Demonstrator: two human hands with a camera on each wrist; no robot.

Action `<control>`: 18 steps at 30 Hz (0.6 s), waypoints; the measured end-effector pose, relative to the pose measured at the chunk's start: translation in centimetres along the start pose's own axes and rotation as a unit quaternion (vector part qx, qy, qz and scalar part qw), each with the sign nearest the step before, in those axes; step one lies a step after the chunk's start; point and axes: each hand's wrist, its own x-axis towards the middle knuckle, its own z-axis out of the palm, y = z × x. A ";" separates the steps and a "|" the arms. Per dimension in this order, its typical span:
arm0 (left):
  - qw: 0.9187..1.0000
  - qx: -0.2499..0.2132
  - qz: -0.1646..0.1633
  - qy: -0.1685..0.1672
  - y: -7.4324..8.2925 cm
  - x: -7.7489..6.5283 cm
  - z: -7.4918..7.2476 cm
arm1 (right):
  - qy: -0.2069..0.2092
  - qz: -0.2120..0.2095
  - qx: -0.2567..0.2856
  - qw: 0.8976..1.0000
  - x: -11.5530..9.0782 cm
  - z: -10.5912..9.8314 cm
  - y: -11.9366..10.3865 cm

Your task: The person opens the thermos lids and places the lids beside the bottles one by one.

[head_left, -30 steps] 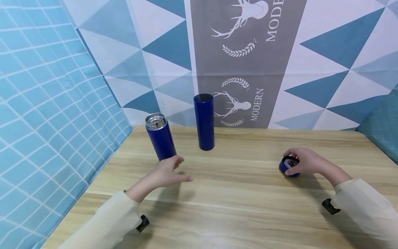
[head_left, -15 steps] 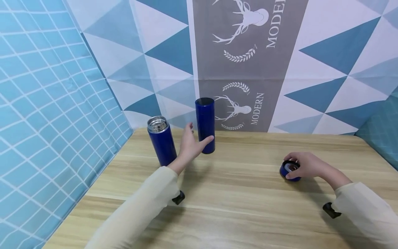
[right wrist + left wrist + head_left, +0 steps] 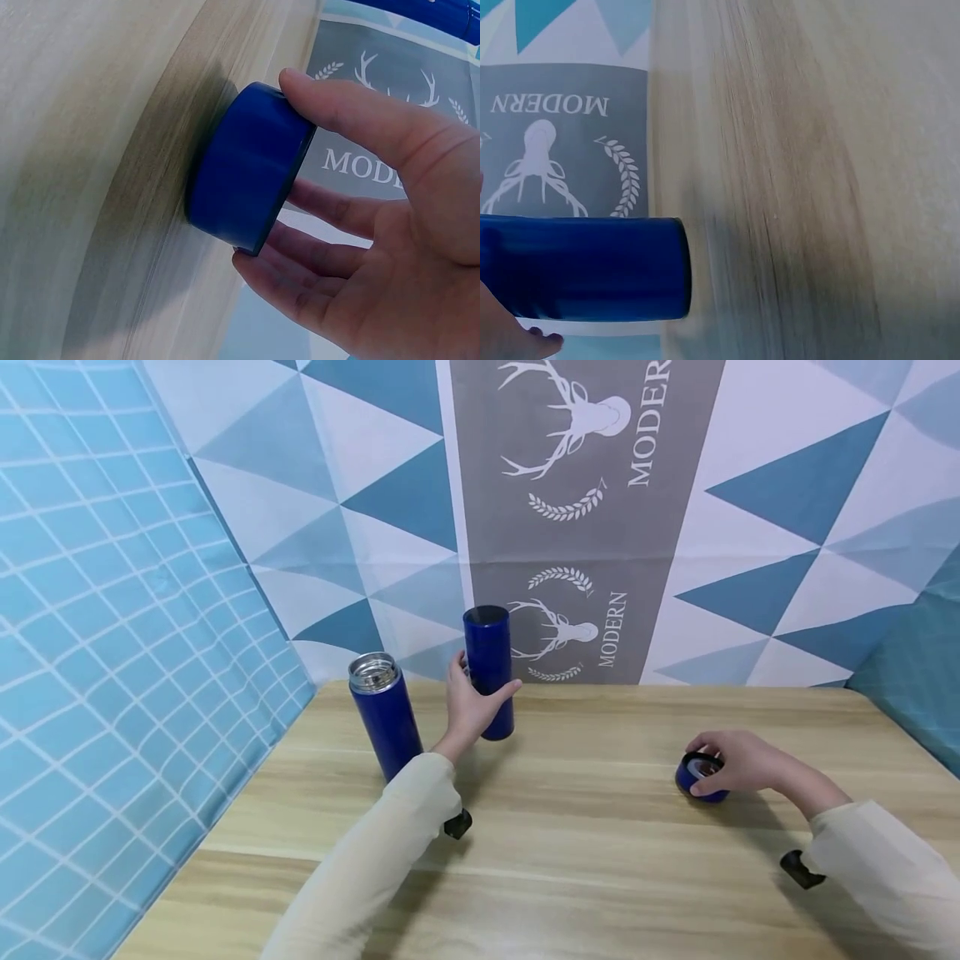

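In the head view, my left hand (image 3: 471, 702) is at a tall blue thermos bottle (image 3: 489, 647) with a dark top. The thumb lies straight across its near side and sticks out past the right edge; the other fingers are partly hidden at its left. The left wrist view shows the same bottle (image 3: 592, 266) with the thumb beside it. A second blue thermos (image 3: 386, 718) stands uncapped at the left, its steel mouth facing up. On the right, my right hand (image 3: 738, 764) holds a short blue cap (image 3: 244, 165) by its rim between thumb and fingers, low at the tabletop.
The wooden table (image 3: 585, 860) runs back to a patterned wall cloth (image 3: 555, 527) with deer prints. A blue checked cloth (image 3: 112, 652) hangs along the left side. My left forearm passes close in front of the uncapped thermos.
My left hand has gone from beside the uncapped thermos rightward and back to the other bottle. The right hand stays at the cap, and the head view has tilted slightly.
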 end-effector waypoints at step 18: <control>0.997 -0.049 -0.048 -0.027 0.1 1.0 0.0 | -0.012 -0.014 -0.003 1.000 0.0 -0.1 -0.1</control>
